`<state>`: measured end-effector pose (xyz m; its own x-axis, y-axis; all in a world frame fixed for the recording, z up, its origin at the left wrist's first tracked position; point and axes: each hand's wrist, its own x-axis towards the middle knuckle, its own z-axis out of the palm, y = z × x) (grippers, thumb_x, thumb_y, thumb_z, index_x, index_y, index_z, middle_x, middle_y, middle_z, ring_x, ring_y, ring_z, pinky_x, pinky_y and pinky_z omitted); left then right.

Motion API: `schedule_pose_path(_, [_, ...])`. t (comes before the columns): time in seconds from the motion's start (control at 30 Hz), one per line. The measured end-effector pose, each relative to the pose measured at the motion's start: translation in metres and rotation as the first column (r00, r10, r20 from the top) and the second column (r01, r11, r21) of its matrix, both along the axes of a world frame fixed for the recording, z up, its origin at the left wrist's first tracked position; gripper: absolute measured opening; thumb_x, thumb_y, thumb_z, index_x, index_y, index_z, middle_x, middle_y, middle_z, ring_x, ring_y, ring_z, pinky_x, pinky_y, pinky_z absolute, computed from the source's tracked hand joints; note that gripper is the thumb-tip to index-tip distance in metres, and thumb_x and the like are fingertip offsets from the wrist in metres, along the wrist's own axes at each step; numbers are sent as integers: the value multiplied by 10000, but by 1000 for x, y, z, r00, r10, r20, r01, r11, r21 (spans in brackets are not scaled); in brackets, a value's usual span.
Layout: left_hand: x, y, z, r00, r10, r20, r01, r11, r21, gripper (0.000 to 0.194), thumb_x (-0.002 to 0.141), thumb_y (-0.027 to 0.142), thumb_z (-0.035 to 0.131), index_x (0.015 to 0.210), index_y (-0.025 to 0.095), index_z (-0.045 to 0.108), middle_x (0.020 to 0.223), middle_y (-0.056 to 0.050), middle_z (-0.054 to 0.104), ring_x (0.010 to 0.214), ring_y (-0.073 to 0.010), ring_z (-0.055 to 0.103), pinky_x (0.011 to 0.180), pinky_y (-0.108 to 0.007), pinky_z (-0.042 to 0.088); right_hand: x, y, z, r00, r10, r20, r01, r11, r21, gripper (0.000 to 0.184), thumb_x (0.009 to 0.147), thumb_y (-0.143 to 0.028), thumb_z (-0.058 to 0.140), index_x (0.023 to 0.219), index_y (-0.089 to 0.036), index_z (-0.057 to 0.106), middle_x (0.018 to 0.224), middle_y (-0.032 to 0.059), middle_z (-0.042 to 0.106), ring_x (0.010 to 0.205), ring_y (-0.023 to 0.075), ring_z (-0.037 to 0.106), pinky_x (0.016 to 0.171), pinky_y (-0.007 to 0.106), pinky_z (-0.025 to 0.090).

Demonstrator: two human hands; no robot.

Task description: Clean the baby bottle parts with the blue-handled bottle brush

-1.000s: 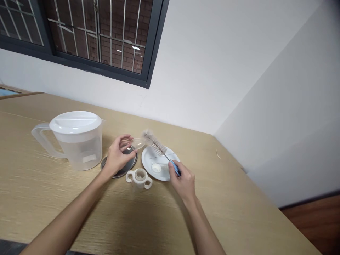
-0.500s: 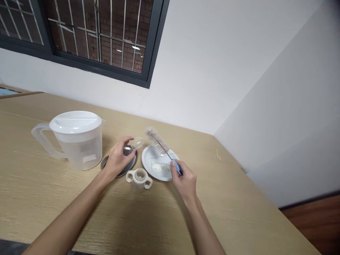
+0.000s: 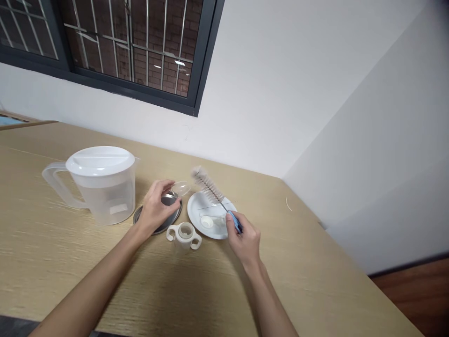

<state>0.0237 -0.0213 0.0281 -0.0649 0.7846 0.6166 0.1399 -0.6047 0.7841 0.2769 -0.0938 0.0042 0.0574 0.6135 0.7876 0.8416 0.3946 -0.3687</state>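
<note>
Between thumb and fingers, my left hand [image 3: 157,206] grips a clear dome-shaped cap [image 3: 181,188] by its rim, above a round metal tray [image 3: 164,226]. My right hand [image 3: 244,238] is wrapped round the blue handle of a bottle brush [image 3: 207,185]; its pale bristles point up and left, apart from the cap. Under the brush lies a white plate [image 3: 194,211] with a small white round piece [image 3: 206,222] and other thin pieces I cannot make out. A two-handled baby bottle [image 3: 184,236] stands upright and uncapped in front of the plate and tray.
A large translucent pitcher [image 3: 108,199] with a white lid stands left of my left hand. On the wooden table [image 3: 308,271], a thin pale strip [image 3: 288,204] lies at the right. A white wall [image 3: 259,93] with a barred window rises behind the table.
The bottle brush's bristle end has shifted slightly up and to the left. The cap has barely moved, and both hands keep their holds.
</note>
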Motion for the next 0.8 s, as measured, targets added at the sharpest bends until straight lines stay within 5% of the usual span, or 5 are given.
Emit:
schedule_pose_path(0.23, [-3,8,-8,980,110,-169,-83,984,158,433,728,249,738,1136,218,595,1066,-37,560,1015,-200,641,956,-387,565,-1,-1,0,997,73,27,-73,997,2,172,918,-251,568,996,-138,672,605,-23,572,486,86,487,513,209,393])
schedule_pose_path(0.8, [-3,11,-9,991,113,-73,-111,993,36,503,666,274,781,1128,197,598,1081,-58,590,986,-217,667,920,-377,576,0,0,0,1000,28,13,-28,1000,13,177,921,-265,562,962,-137,678,628,-3,612,485,89,492,515,216,397])
